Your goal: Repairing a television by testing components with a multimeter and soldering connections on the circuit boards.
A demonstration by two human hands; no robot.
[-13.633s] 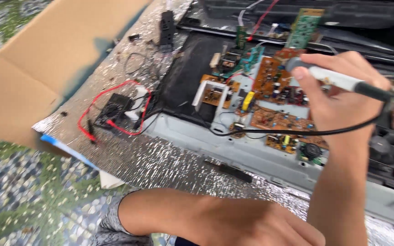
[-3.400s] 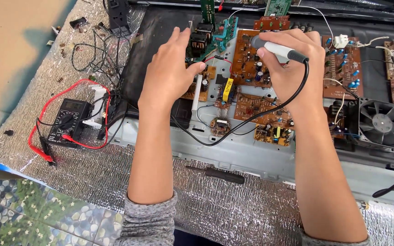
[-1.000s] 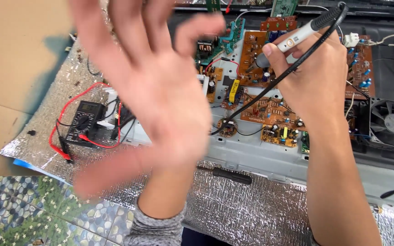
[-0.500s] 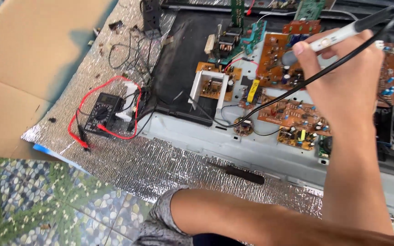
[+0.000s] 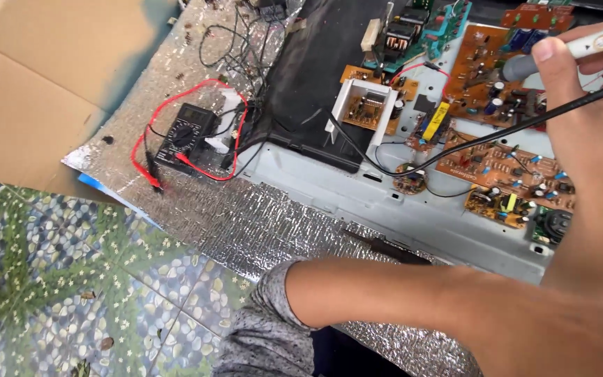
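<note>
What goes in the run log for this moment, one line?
right hand: holds soldering iron over orange circuit board | left hand: out of view | multimeter: idle on foil mat

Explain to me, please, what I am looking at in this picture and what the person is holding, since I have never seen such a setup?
There is no machine here: a person works with bare hands, and the one camera sits on their head, looking down. The right hand grips a white, pen-like soldering iron with a black cord, its tip over an orange circuit board. The left hand is out of view; only its forearm in a grey sleeve crosses the bottom. The boards lie in a grey metal chassis on a silvery foil mat. To the left lies a black multimeter with red leads, beside brown cardboard on a patterned tile floor.
</note>
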